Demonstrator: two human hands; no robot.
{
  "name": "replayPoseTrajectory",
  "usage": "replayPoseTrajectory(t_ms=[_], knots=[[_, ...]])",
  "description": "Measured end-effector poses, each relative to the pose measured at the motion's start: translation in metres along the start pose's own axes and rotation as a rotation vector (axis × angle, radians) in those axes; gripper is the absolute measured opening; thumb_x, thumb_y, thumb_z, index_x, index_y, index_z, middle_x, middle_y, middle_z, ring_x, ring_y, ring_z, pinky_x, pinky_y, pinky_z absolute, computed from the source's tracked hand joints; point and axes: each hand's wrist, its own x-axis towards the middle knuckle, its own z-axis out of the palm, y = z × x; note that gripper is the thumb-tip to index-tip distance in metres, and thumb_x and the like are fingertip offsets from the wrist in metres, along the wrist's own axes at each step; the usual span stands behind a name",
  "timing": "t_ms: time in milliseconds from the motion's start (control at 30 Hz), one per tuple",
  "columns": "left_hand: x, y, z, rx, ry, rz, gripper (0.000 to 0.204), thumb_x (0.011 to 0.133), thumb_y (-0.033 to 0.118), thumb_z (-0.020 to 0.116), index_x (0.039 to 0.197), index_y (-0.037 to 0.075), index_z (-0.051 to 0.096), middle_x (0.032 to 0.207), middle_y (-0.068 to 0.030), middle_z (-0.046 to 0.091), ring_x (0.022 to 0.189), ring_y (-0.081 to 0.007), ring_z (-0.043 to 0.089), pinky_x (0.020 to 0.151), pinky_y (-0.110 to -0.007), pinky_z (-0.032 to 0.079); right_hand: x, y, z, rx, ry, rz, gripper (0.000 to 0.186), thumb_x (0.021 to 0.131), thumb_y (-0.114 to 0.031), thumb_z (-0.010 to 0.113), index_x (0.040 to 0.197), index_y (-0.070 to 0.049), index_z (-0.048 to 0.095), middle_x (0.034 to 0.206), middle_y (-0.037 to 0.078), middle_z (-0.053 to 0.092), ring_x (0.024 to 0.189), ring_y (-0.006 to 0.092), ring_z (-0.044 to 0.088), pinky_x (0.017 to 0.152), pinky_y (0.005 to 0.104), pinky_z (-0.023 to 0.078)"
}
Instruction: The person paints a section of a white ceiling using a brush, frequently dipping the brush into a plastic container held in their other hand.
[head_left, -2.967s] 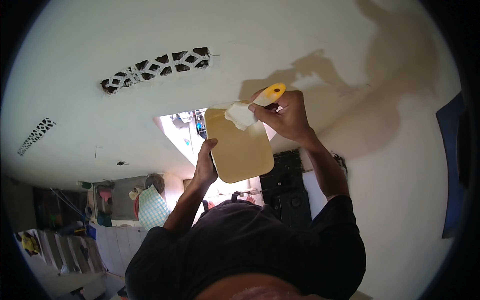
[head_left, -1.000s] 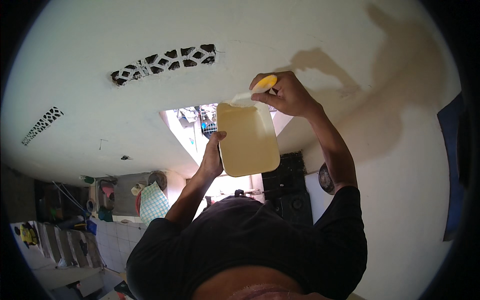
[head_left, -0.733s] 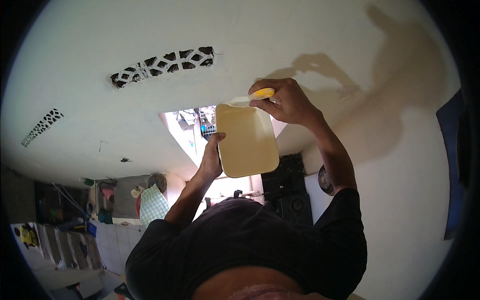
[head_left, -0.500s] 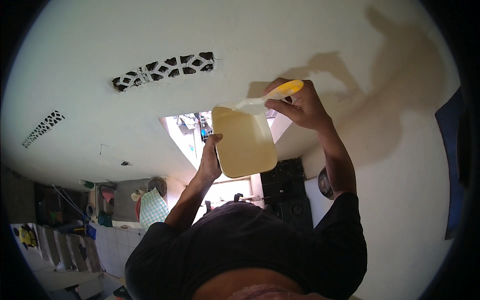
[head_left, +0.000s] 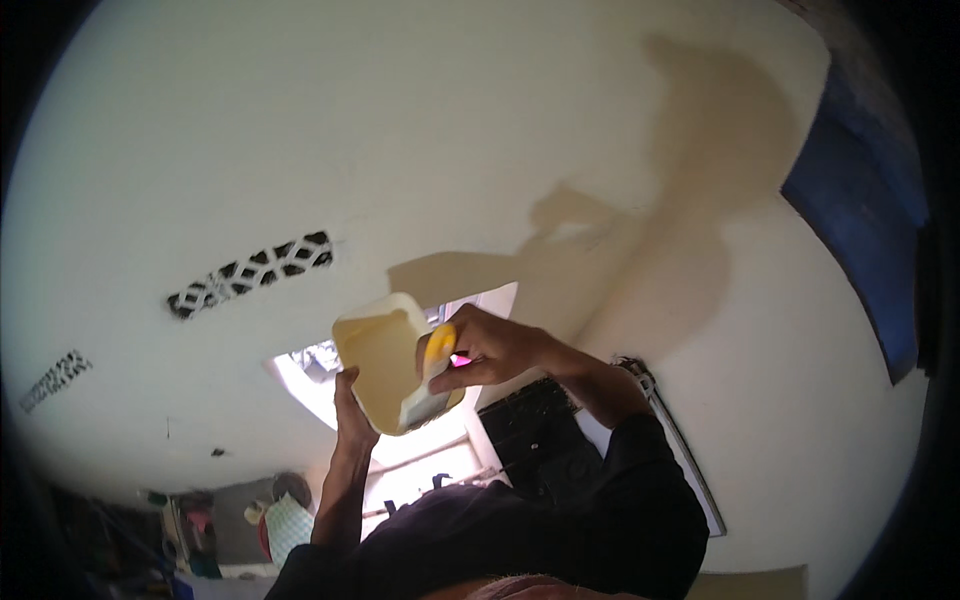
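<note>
My left hand (head_left: 353,412) grips the left side of a cream, squarish plastic tub (head_left: 380,350), its thumb at the rim. The tub is tilted so that its pale inside shows. In my right hand (head_left: 495,345) is a paintbrush (head_left: 439,348) with a yellow handle. Its wide whitish end points down into the tub, near the lower right side. Fingers of the right hand wrap the brush and partly hide it. How much paint the tub holds is hard to make out.
A pale wall (head_left: 450,130) fills the upper view, with a patterned vent opening (head_left: 250,272) at left. Behind the tub is a bright opening (head_left: 495,300). A black door (head_left: 540,435) stands right of it, a blue panel (head_left: 860,220) far right. A checked cloth (head_left: 288,525) hangs lower left.
The brush has swung from the tub's far rim down into its lower right part, with my right hand following. The tub has tilted, and the view has shifted, bringing both hands lower and leftward.
</note>
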Motion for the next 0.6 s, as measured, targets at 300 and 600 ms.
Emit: replayPoseTrajectory(t_ms=[300,600], knots=[[-0.006,-0.011,0.011,-0.018,0.040,-0.009,0.055,0.093,0.037,0.039,0.131,-0.001,0.048,0.125,-0.0167,0.058,0.112,-0.0273,0.060,0.093,-0.041,0.052,-0.004,0.021,-0.024,0.211,0.212,0.154,0.015,0.087,-0.013,0.073,0.090,0.000,0.067,0.080,0.001,0.066,0.070,0.0086,0.061,0.062,0.0245,0.048],[-0.011,-0.018,0.013,0.056,0.015,-0.070,0.052,0.092,0.032,0.041,0.129,-0.005,0.047,0.115,-0.0169,0.060,0.104,-0.0238,0.061,0.090,-0.038,0.051,0.024,0.040,-0.031,0.007,0.378,0.108,0.015,0.088,-0.014,0.072,0.088,0.001,0.067,0.071,-0.001,0.062,0.063,0.0044,0.054,0.057,0.0223,0.044]])
